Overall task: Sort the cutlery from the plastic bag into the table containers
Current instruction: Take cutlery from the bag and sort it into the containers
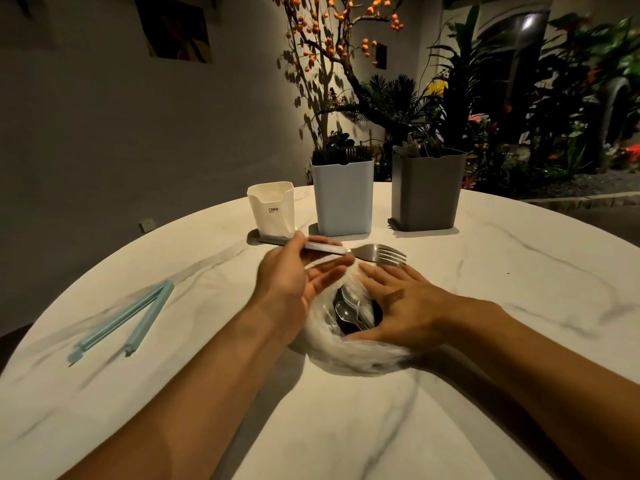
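A crumpled clear plastic bag [349, 355] lies mid-table, its mouth open on several clear plastic spoons [348, 308]. My left hand [294, 275] holds a metal fork [377, 254] by its grey handle, pinched under the thumb, tines pointing right, just above the bag. My right hand [398, 299] rests flat on the bag's right side, fingers straight. Behind stand three containers: a white one [273, 209], a light blue one [343, 199] with dark cutlery in it, and a grey one [427, 192] with cutlery showing above its rim.
A light blue bag-sealing clip [131, 317] lies opened in a V at the left of the round white marble table [485, 306]. Plants and a tree with orange fruits stand behind the table's far edge.
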A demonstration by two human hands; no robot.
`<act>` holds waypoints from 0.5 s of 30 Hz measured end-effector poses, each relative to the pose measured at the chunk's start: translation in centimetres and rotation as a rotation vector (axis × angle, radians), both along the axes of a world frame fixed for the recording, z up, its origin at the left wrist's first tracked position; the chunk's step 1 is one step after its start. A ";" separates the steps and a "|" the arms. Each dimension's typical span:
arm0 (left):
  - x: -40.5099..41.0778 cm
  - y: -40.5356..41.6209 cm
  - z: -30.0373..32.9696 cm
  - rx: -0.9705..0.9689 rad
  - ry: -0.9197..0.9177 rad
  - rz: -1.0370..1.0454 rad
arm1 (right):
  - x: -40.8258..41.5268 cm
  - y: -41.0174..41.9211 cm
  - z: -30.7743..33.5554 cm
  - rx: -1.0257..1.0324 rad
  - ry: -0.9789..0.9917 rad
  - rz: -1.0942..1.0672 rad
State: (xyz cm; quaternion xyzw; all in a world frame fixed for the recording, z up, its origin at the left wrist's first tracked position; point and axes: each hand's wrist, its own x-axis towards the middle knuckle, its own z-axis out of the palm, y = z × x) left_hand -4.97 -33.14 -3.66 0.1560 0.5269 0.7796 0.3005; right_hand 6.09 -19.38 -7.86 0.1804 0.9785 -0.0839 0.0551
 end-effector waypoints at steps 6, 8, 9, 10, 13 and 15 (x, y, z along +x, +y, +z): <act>-1.6 0.4 -2.3 -0.160 -0.052 0.179 | -0.1 0.6 -0.7 0.073 0.016 0.014; -1.9 0.3 -2.3 -0.142 -0.073 0.194 | -0.2 0.6 -0.8 0.050 0.011 -0.004; -1.8 0.3 -2.1 -0.128 -0.075 0.192 | -0.2 0.4 -0.7 0.022 0.038 -0.002; -1.7 0.3 -1.8 -0.108 -0.076 0.190 | -0.1 0.1 -0.4 -0.022 0.099 -0.003; -1.4 0.2 -1.0 -0.006 -0.053 0.177 | 0.7 -0.4 1.3 -0.236 0.437 -0.097; -1.1 0.3 -0.7 0.020 0.015 0.148 | 1.0 -0.2 2.2 -0.336 0.718 -0.140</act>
